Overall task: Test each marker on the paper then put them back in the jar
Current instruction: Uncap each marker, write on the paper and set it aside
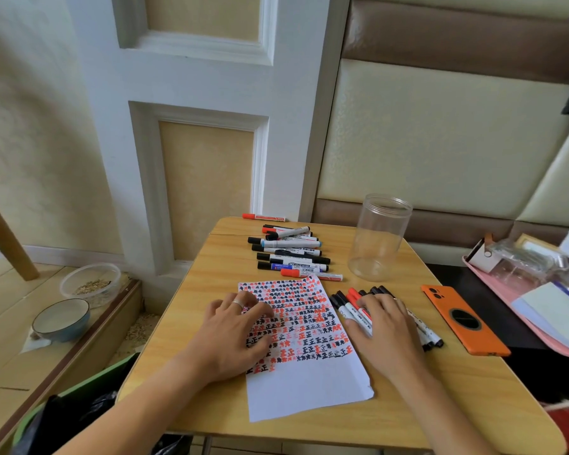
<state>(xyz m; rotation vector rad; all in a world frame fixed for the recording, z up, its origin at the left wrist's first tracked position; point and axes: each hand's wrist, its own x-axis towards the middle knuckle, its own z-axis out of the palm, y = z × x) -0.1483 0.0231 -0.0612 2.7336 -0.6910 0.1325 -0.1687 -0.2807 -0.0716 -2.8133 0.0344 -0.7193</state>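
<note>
1. Head view looks down on a small wooden counter (pixel 184 330) with both of the person's hands over it.
2. The left hand (pixel 234 333) rests on the paper (pixel 309 372), fingers (pixel 260 310) loosely curved and grasping nothing; a ring shows on one finger.
3. The paper lies mid-counter, its upper part filled with rows of red and black test marks, its lower part blank.
4. The right hand (pixel 385 326) lies flat on a bundle of markers (pixel 349 302) just right of the paper, fingers spread over them; whether any marker is pinched I cannot tell.
5. A second pile of markers (pixel 289 251), black, red and blue capped, lies beyond the paper's far edge, with one red marker (pixel 263 217) apart at the counter's back rim.
6. The clear jar (pixel 380 238) stands upright and open at the back right, with no markers in it, well apart from both hands.
7. An orange phone (pixel 463 320) lies face down right of the bundle, between it and a pink tray (pixel 493 280) of clutter.
8. On the floor to the left sit a blue bowl (pixel 61 320) and a clear tub (pixel 91 284).
</note>
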